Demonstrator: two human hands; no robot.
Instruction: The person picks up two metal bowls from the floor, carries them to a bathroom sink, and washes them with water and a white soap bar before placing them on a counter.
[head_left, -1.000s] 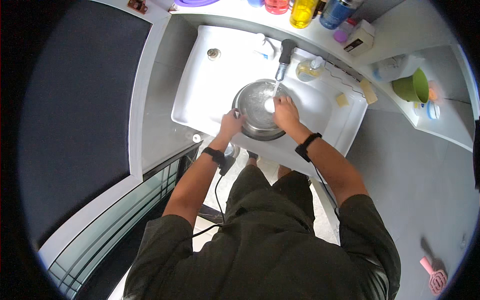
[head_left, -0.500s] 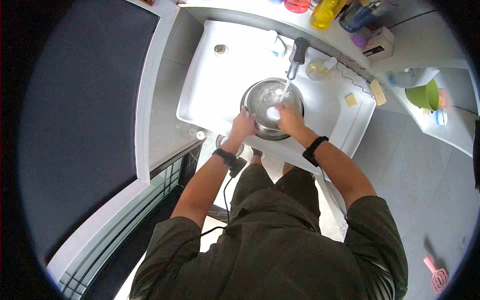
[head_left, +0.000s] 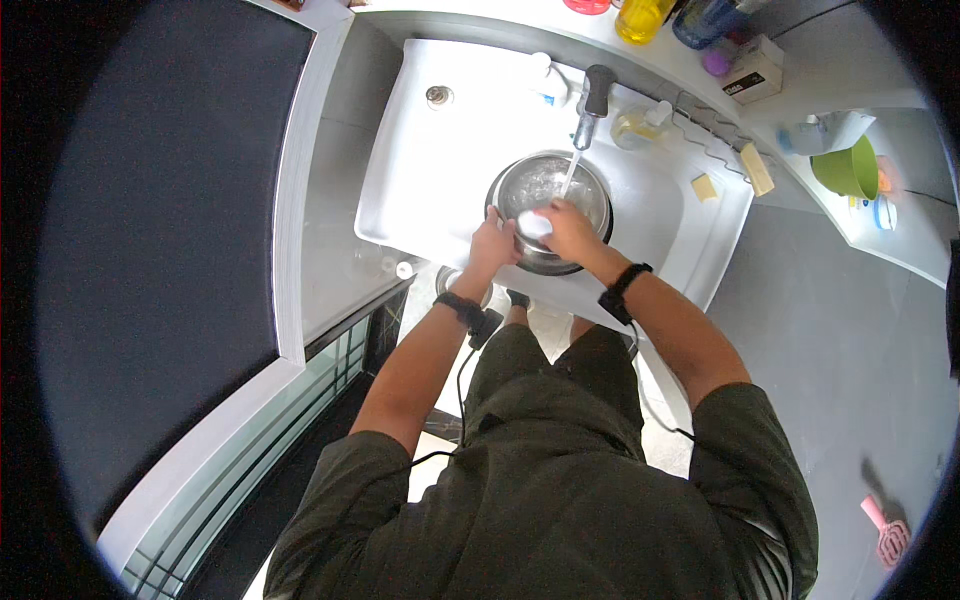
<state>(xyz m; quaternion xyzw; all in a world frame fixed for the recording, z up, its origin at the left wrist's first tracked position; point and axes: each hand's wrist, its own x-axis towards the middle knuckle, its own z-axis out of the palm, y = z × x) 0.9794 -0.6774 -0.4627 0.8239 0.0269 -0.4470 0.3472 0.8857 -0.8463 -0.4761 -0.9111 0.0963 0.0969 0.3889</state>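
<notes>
Right hand: I am clamping a white object, which is sitting left of my grip, over the metal bowl.
Left hand: I am clasping the bowl's near-left edge.
Tap: water is running.

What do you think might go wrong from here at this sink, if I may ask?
1. The white object might slip from the right hand and drop into the metal bowl beneath it.
2. Water is running from the tap into the bowl, so it could splash or eventually overflow.
3. Splashes might reach the cabled black band on the left wrist.
</notes>
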